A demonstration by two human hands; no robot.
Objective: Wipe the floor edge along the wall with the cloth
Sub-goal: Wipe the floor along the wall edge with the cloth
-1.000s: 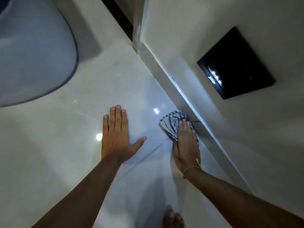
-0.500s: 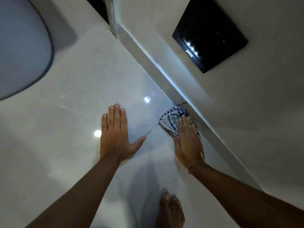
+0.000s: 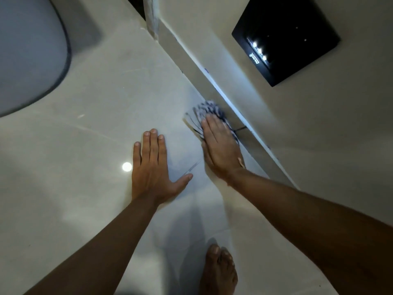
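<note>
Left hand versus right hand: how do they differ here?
The left hand lies bare on the open floor; the right hand presses a striped cloth. The left sits away from the skirting; the right works beside it. Both are flat, palm down.

Two hands (image 3: pixel 152 167), one cloth (image 3: pixel 203 111), one foot (image 3: pixel 219 271), one black panel (image 3: pixel 285 37).
</note>
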